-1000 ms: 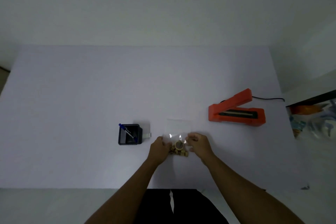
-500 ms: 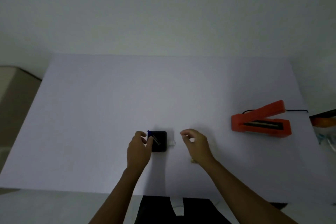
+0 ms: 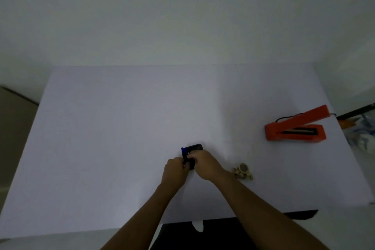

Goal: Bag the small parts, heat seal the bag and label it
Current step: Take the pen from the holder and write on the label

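Both hands meet at the black holder [image 3: 193, 153] near the worktop's front edge: left hand [image 3: 175, 171] gripping its side, right hand [image 3: 204, 162] curled over it; exact pinch unclear. The bagged parts [image 3: 242, 171] lie right. Steady the holder, then withdraw the pen [image 3: 183, 150] straight

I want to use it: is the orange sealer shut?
No, the sealer sits with its top arm raised, away from both hands.

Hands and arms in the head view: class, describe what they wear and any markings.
Both the left hand and the right hand are bare: no gloves, and no rings or watch visible. The forearms show no sleeves up to the picture's bottom edge. No markings can be made out in this dim picture.
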A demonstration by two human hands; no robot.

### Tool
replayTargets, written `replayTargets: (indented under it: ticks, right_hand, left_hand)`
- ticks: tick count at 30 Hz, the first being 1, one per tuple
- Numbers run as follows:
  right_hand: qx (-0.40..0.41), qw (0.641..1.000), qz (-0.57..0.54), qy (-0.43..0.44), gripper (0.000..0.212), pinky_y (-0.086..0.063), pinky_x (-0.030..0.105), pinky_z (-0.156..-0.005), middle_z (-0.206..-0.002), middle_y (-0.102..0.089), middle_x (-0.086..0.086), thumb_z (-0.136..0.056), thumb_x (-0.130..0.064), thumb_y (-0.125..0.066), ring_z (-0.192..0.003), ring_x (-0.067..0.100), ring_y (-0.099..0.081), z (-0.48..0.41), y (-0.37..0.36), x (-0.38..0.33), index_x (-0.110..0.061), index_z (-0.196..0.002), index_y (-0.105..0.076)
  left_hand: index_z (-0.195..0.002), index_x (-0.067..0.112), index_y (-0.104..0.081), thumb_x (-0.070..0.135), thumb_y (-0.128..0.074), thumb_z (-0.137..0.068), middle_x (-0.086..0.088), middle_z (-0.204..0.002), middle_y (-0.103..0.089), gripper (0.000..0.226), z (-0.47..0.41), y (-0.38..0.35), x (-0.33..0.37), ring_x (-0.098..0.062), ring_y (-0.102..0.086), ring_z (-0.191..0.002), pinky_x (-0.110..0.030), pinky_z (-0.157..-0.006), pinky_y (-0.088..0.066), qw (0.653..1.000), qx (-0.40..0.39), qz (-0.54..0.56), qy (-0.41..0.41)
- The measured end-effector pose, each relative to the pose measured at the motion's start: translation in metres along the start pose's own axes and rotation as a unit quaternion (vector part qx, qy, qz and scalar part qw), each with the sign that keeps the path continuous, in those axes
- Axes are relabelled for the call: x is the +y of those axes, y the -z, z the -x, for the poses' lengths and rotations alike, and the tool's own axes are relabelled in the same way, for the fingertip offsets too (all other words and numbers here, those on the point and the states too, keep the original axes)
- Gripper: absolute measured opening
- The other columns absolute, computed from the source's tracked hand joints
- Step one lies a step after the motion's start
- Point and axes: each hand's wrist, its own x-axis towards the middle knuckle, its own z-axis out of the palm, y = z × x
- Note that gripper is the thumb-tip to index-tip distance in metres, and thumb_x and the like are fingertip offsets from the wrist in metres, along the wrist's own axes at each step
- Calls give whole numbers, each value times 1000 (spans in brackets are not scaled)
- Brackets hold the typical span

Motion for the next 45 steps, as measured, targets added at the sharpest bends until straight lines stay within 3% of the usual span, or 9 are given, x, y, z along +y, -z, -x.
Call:
replayTargets:
  ticks: [6, 10, 13, 16, 23, 27, 35, 40, 45]
  right_hand:
    - [11, 1000, -10, 6, 39, -37, 30, -107, -140, -55, 15, -97, -1, -47, -126, 29, -53, -4, 3, -10, -7, -134, -56]
    - [142, 980, -109, 87, 45, -35, 9, -103, -135, -59, 13, -90, 16, -44, -123, 24, -56, 10, 9, -17, -4, -124, -65]
    - [223, 934, -260, 100, 42, -43, 8, -93, -123, -64, 2, -93, 13, -43, -101, -5, -59, 26, 21, -30, -8, -118, -70]
    - [265, 887, -370, 76, 42, -51, 20, -67, -96, -69, -4, -93, 6, -51, -70, 3, -58, 42, 36, -37, -24, -115, -72]
    - [197, 716, -664, 88, 33, -46, 35, -74, -110, -69, 2, -87, 6, -61, -85, 17, -58, 65, 54, -43, -15, -112, -67]
    - [165, 709, -679, 89, 42, -46, 31, -70, -103, -68, 5, -73, -22, -77, -83, 15, -61, 65, 49, -43, -14, -112, -64]
    - [171, 720, -671, 41, 33, -32, 23, -46, -70, -61, 8, -86, -44, -61, -53, 11, -47, 63, 40, -54, -12, -84, -70]
    - [224, 750, -622, 20, 36, -25, 23, -43, -52, -49, 3, -94, -36, -59, -43, 10, -35, 57, 34, -64, -9, -74, -69]
    - [282, 738, -612, -46, 39, -27, 23, -42, -46, -41, 3, -94, -30, -63, -39, 10, -32, 52, 33, -70, -7, -63, -63]
  left_hand:
    - [-78, -4, -67, 10, -54, -94, -12, -69, -68, 25, -4, 4, -1, -27, -68, -64, -39, -63, -58, 999, -8, 37, -11]
    - [-73, -5, -67, 11, -54, -93, -16, -67, -70, 29, -8, 22, -9, -29, -69, -60, -45, -60, -58, 999, 19, 43, -13]
    - [-75, -2, -69, 15, -55, -92, -12, -65, -71, 28, -13, 45, -16, -24, -70, -57, -40, -60, -60, 998, 45, 31, -1]
    - [-75, -1, -68, 15, -54, -93, -12, -63, -71, 27, -20, 68, -25, -20, -70, -54, -30, -58, -58, 997, 66, 34, 22]
    - [-72, -1, -67, 15, -55, -93, -11, -61, -70, 29, -37, 92, -49, -18, -69, -52, -35, -62, -60, 996, 85, 13, 24]
    - [-73, -1, -67, 18, -54, -94, -12, -64, -71, 31, -42, 91, -57, -18, -70, -52, -33, -62, -60, 997, 78, -4, 18]
    - [-95, 9, -58, 53, -46, -94, -7, -87, -65, 46, -17, 106, -31, -26, -64, -77, -33, -64, -50, 977, 145, -158, -7]
    - [-84, 16, -61, 42, -39, -100, 1, -71, -62, 38, 32, 108, 33, -14, -57, -62, -31, -60, -47, 975, 25, 15, -220]
    - [-74, 10, -54, 38, -37, -101, 0, -63, -52, 42, 40, 88, 36, -9, -43, -54, -26, -54, -37, 971, -18, 45, -235]
